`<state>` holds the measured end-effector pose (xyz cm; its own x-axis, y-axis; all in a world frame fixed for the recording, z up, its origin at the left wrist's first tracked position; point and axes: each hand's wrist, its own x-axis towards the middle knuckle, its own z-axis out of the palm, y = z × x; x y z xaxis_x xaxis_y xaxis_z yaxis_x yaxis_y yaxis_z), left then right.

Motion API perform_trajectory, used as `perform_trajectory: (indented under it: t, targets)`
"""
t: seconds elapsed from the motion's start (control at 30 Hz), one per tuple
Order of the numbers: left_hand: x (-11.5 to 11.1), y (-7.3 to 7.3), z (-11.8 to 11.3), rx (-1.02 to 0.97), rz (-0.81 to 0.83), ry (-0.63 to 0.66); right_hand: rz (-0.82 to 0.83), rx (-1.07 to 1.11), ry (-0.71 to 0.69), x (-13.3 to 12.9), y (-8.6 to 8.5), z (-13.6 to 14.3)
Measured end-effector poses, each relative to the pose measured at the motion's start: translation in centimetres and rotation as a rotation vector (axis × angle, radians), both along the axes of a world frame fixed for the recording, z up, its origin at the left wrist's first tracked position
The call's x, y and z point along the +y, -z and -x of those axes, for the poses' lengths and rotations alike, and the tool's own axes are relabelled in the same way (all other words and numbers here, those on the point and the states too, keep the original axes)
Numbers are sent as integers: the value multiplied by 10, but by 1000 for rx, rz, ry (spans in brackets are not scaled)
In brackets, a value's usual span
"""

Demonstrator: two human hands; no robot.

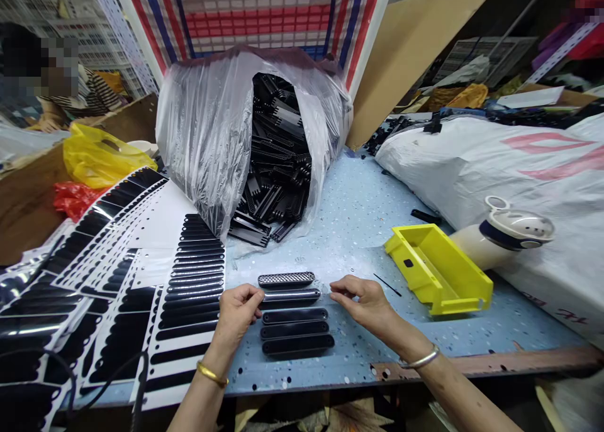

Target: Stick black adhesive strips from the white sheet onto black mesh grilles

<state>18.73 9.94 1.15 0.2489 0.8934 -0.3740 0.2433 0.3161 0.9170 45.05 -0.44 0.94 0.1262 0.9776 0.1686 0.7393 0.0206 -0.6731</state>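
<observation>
While L hand (pixel 240 306) pinches blk strip (pixel 293 297) at L end, R hand (pixel 361 299), grip slightly parted, is near strip's R end.

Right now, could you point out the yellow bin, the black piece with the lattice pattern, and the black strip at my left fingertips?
Yellow bin (pixel 415 277): head view, outside of its left wall.
Latticed piece (pixel 286 280): head view, middle of its patterned face.
Black strip (pixel 292 297): head view, middle of its top.
</observation>
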Motion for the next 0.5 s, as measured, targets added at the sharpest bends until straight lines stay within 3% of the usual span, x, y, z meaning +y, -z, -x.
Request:
perform_trajectory:
  t: [0.17, 0.33, 0.4, 0.5]
  targets:
    - [1, -1, -1, -5, -13, 13, 34, 5, 75, -3, 6, 2]
    - [1, 1, 2, 61, -94, 47, 44, 44, 37, 3, 8, 17]
    - [-1, -1, 6, 146, -258, 54, 25, 27, 36, 0, 5, 9]
    - [-6, -9, 8, 296, -697, 93, 18, -205, 127, -11, -1, -23]
